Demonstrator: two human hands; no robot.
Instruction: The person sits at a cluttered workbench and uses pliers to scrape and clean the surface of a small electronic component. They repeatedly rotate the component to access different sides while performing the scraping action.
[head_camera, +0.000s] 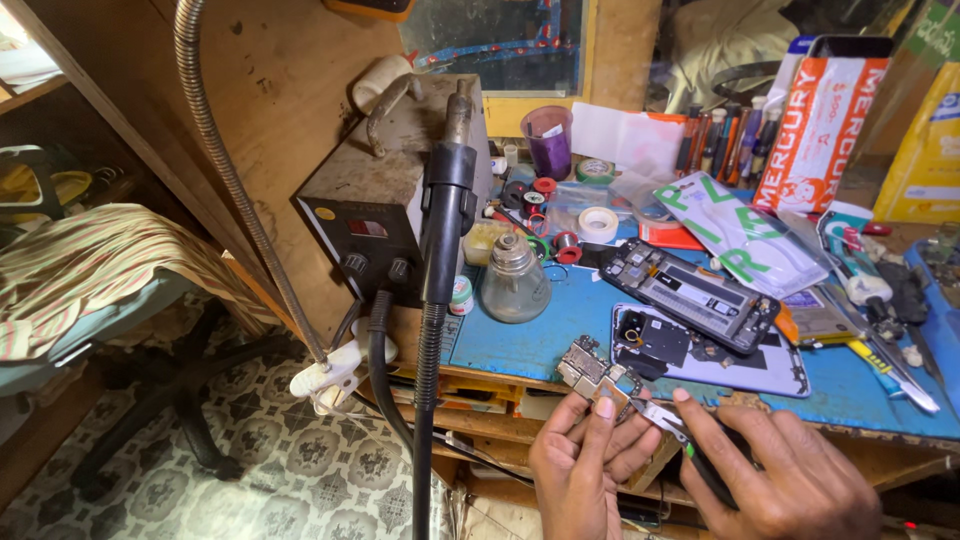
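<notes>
My left hand (585, 465) pinches a small phone circuit board (590, 368) at the near edge of the blue work mat (520, 335). My right hand (775, 470) grips metal tweezers (665, 418) whose tips touch the board's right side. Just beyond on the mat lie an opened black phone body (692, 293) and a white phone back panel (760, 368) with dark parts on it.
A hot-air rework station (385, 205) with its black handle (447, 205) stands left of a glass bottle (514, 278). Tape rolls, a purple cup (548, 138), screwdrivers, pens and packets crowd the back and right. A gooseneck hose (225, 160) drops to the patterned floor; a chair sits left.
</notes>
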